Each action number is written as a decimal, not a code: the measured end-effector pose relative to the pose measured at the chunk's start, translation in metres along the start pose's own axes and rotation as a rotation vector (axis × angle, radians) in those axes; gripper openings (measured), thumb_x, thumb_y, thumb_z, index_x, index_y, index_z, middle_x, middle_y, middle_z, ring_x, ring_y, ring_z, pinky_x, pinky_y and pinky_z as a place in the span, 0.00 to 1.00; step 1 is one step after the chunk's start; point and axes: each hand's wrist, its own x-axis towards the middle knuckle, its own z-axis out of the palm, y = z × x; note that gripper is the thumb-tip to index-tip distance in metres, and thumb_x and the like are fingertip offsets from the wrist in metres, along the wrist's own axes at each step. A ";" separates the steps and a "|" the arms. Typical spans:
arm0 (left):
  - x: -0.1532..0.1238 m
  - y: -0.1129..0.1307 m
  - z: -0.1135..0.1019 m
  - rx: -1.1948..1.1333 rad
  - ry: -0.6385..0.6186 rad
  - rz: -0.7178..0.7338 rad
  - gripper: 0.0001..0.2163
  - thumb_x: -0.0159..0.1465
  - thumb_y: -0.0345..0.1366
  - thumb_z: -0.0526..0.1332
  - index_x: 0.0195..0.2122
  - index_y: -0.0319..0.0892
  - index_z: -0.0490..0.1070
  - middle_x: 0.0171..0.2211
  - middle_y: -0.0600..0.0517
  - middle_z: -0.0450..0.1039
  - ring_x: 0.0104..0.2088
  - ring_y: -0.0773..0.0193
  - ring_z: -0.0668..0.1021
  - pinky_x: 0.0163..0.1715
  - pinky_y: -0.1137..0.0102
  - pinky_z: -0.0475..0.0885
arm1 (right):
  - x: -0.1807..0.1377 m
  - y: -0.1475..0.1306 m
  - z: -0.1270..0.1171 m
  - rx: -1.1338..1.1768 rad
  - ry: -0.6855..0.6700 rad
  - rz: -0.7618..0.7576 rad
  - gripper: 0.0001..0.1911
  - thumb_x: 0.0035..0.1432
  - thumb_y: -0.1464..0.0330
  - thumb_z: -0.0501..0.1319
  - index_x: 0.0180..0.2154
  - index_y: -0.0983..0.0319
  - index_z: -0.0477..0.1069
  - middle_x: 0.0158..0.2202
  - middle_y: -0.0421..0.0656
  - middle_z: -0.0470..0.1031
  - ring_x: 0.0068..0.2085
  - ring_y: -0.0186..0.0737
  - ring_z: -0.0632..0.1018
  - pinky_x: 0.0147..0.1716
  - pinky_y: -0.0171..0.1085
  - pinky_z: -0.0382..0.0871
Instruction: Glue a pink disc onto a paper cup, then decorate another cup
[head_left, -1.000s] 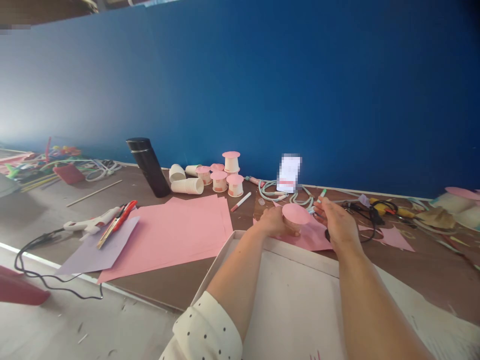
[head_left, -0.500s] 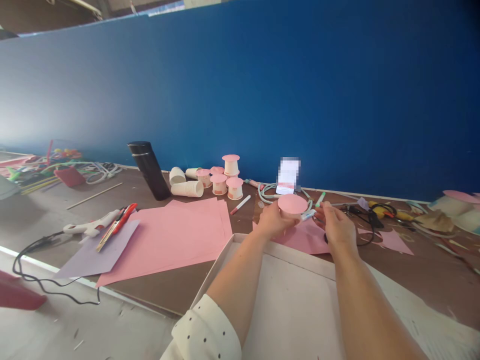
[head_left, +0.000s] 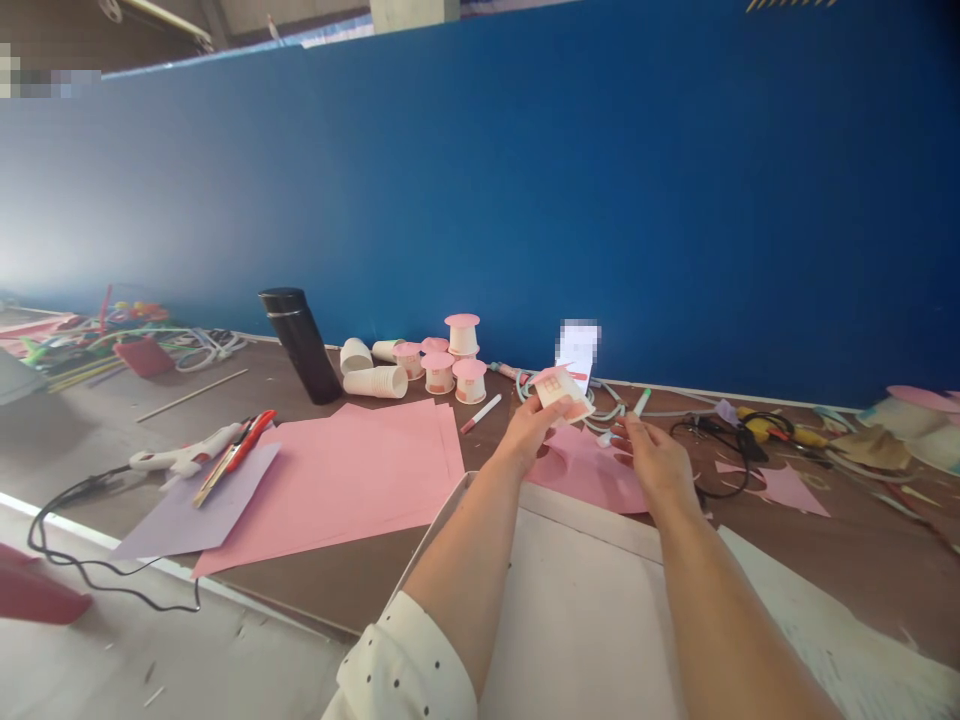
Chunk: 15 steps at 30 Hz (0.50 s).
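My left hand (head_left: 529, 430) is closed round a paper cup (head_left: 562, 396) with a pink disc on one end. The cup is tilted, its side turned toward me, and a window-like grid and a pinkish patch show on it. To its right, my right hand (head_left: 660, 462) has its fingers curled and pressed together. A small white piece (head_left: 604, 438) shows at the fingertips; its kind is unclear. Just behind those fingers is a green-ended marker (head_left: 642, 402). Pink paper (head_left: 592, 475) with cut-outs lies beneath the hands.
Several pink-topped cups (head_left: 439, 373) stand at the back beside stacked plain cups (head_left: 375, 381) and a black flask (head_left: 300, 345). A box lid (head_left: 585, 600) lies in front. Pink sheets (head_left: 360, 460), a utility knife (head_left: 236, 455) and a glue gun (head_left: 184, 455) are left. A phone (head_left: 577, 345) leans behind.
The cup in my left hand has risen and tipped, so its decorated side now shows instead of the disc's face. My right hand has moved slightly left and down.
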 end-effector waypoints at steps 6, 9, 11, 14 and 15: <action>0.003 -0.002 -0.002 -0.219 -0.082 -0.009 0.25 0.50 0.54 0.65 0.45 0.46 0.72 0.43 0.49 0.73 0.38 0.64 0.75 0.38 0.71 0.69 | -0.001 0.000 0.005 -0.022 -0.030 0.002 0.28 0.51 0.46 0.58 0.39 0.63 0.75 0.39 0.49 0.78 0.34 0.42 0.80 0.25 0.34 0.74; 0.003 -0.002 -0.003 -0.190 -0.080 -0.057 0.25 0.51 0.55 0.64 0.46 0.45 0.71 0.42 0.47 0.74 0.39 0.63 0.76 0.39 0.71 0.70 | -0.004 -0.002 0.007 -0.022 -0.040 -0.014 0.27 0.51 0.47 0.58 0.40 0.63 0.75 0.39 0.48 0.78 0.33 0.41 0.80 0.25 0.34 0.74; 0.005 -0.004 -0.004 -0.179 -0.071 -0.076 0.26 0.52 0.55 0.63 0.46 0.44 0.70 0.43 0.46 0.74 0.40 0.62 0.76 0.39 0.70 0.70 | -0.007 -0.004 0.009 -0.029 -0.056 -0.024 0.26 0.51 0.47 0.59 0.40 0.62 0.75 0.38 0.47 0.78 0.34 0.41 0.80 0.26 0.34 0.74; 0.008 -0.007 -0.005 -0.158 -0.027 -0.064 0.27 0.52 0.56 0.63 0.45 0.41 0.71 0.43 0.45 0.74 0.40 0.61 0.76 0.37 0.70 0.71 | -0.009 -0.005 0.010 -0.054 -0.093 -0.035 0.25 0.52 0.49 0.59 0.39 0.62 0.74 0.37 0.47 0.78 0.34 0.41 0.80 0.27 0.34 0.74; 0.008 -0.008 -0.005 -0.122 0.001 -0.056 0.27 0.52 0.57 0.62 0.44 0.41 0.72 0.42 0.45 0.74 0.39 0.61 0.76 0.37 0.70 0.71 | -0.009 -0.005 0.011 -0.070 -0.102 -0.038 0.24 0.52 0.49 0.59 0.39 0.62 0.74 0.38 0.47 0.78 0.34 0.41 0.80 0.27 0.34 0.74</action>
